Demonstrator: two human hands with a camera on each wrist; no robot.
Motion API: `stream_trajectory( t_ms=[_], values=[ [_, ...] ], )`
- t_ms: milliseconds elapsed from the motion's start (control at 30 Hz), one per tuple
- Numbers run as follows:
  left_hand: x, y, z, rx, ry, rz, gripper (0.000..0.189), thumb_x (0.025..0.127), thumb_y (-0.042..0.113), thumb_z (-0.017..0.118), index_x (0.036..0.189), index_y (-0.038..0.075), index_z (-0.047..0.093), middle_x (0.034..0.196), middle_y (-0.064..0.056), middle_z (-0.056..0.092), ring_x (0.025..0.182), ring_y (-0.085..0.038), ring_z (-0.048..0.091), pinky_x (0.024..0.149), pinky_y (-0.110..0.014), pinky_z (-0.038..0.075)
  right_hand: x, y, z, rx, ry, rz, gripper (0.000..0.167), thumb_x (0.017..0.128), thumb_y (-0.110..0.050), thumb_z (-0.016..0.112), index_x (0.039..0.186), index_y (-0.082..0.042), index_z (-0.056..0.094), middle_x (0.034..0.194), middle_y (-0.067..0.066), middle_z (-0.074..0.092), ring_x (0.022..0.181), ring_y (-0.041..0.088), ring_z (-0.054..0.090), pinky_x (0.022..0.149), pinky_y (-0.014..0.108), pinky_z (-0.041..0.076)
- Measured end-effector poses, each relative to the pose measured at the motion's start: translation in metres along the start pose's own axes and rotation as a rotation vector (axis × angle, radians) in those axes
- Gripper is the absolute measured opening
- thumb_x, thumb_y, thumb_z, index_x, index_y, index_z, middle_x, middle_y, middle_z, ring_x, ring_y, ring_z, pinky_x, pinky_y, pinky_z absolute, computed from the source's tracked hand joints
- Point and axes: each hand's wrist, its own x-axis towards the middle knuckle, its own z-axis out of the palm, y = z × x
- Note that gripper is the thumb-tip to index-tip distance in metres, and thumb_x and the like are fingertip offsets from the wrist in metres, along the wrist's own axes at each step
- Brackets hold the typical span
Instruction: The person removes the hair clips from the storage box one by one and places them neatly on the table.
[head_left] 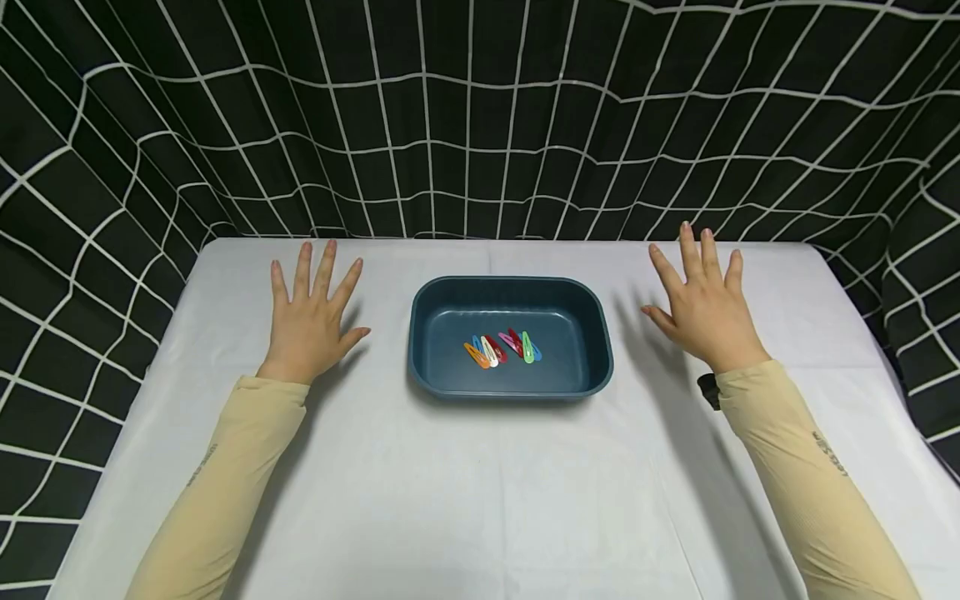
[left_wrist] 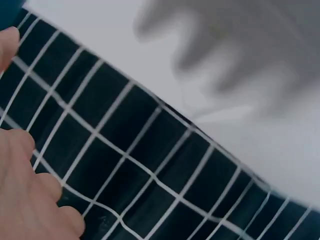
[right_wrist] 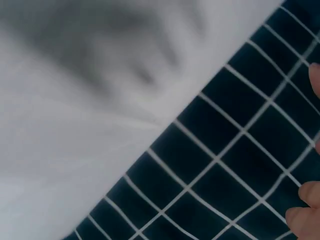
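In the head view a dark blue rectangular tray sits on the white-covered table. Inside it, near the middle, lie several snap hair clips: an orange clip, a white clip, a green clip, plus red, pink and blue ones, in two small clusters. My left hand is to the left of the tray, palm down, fingers spread and holding nothing. To the right of the tray my right hand is likewise spread and bare, casting a shadow toward the tray. Both wrist views catch only parts of the fingers at their edges.
White cloth covers the table. Black fabric with a white grid hangs behind the far edge and along both sides. Beige sleeves cover both forearms, and a dark band shows at the right wrist.
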Motion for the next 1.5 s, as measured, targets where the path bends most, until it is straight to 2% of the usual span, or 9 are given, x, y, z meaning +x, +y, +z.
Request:
stream_trajectory(
  t_ms=[133,267,367,567,700,867,1067,1367,1500],
  values=[
    [-0.006,0.004,-0.003,-0.104,0.005,-0.032,0.088,0.086,0.052,0.06,0.152,0.014,0.017,0.156,-0.02,-0.002,0.141,-0.041,-0.008,0.105,-0.065,-0.002,-0.002,-0.011,-0.008,0.118,0.026,0.051,0.072,0.088,-0.03,0.064,0.145,-0.002,0.031,0.153,0.027,0.009,0.141,0.042,0.005,0.105,0.066,0.006],
    [-0.015,0.014,-0.007,-0.248,0.038,-0.05,0.084,0.088,0.047,0.06,0.152,0.01,0.019,0.156,-0.022,-0.002,0.14,-0.043,-0.006,0.104,-0.067,0.002,-0.005,-0.034,-0.02,0.345,0.18,0.087,0.057,0.087,-0.018,0.066,0.136,0.002,0.046,0.143,0.025,0.038,0.133,0.041,0.033,0.104,0.057,0.025],
    [-0.021,0.025,-0.01,-0.424,0.061,-0.049,0.079,0.091,0.042,0.059,0.151,0.007,0.021,0.156,-0.021,-0.001,0.141,-0.04,-0.003,0.105,-0.065,0.007,-0.006,-0.056,-0.024,0.507,0.276,0.069,0.043,0.086,-0.009,0.068,0.125,0.003,0.057,0.123,0.021,0.057,0.114,0.037,0.052,0.093,0.051,0.04],
    [-0.023,0.051,-0.009,-0.789,0.182,-0.054,0.058,0.094,0.023,0.059,0.142,-0.004,0.038,0.151,-0.018,0.026,0.14,-0.029,0.022,0.109,-0.049,0.023,0.0,-0.088,-0.025,0.745,0.173,0.09,0.023,0.086,-0.005,0.068,0.107,0.002,0.067,0.096,0.014,0.068,0.086,0.024,0.064,0.074,0.029,0.05],
    [-0.015,0.067,-0.003,-0.759,0.216,-0.018,0.057,0.097,0.022,0.053,0.142,-0.007,0.035,0.15,-0.018,0.029,0.141,-0.028,0.021,0.112,-0.047,0.016,0.008,-0.099,-0.021,0.802,0.03,0.122,0.02,0.088,-0.01,0.067,0.104,0.001,0.069,0.094,0.014,0.07,0.083,0.024,0.066,0.072,0.03,0.051],
    [-0.008,0.083,0.005,-0.635,0.101,0.028,0.066,0.1,0.032,0.045,0.146,-0.008,0.02,0.155,-0.019,0.012,0.143,-0.028,0.004,0.113,-0.047,0.004,0.021,-0.108,-0.01,0.837,-0.1,0.134,0.021,0.089,-0.012,0.065,0.104,0.001,0.069,0.093,0.013,0.07,0.082,0.024,0.066,0.072,0.036,0.05],
    [-0.009,0.093,0.016,-0.613,-0.004,0.0,0.065,0.101,0.031,0.042,0.146,-0.01,0.018,0.155,-0.02,0.005,0.143,-0.027,-0.002,0.113,-0.047,0.005,0.037,-0.114,-0.004,0.853,-0.137,0.129,0.014,0.087,-0.006,0.065,0.098,0.001,0.071,0.087,0.012,0.071,0.076,0.023,0.065,0.067,0.027,0.048],
    [-0.012,0.096,0.018,-0.657,0.004,-0.007,0.064,0.102,0.027,0.041,0.146,-0.011,0.014,0.155,-0.021,0.001,0.143,-0.028,-0.002,0.112,-0.048,0.007,0.057,-0.116,-0.027,0.882,-0.241,0.103,0.012,0.088,-0.012,0.065,0.092,-0.002,0.07,0.083,0.01,0.07,0.07,0.014,0.065,0.067,0.026,0.051],
    [-0.011,0.096,0.018,-0.658,0.003,-0.005,0.064,0.101,0.027,0.042,0.145,-0.011,0.015,0.155,-0.021,0.002,0.143,-0.026,-0.003,0.112,-0.051,0.007,0.068,-0.125,-0.022,0.943,-0.335,0.063,0.012,0.089,-0.008,0.063,0.092,0.002,0.07,0.085,0.012,0.069,0.077,0.023,0.065,0.068,0.027,0.052]
  ],
)
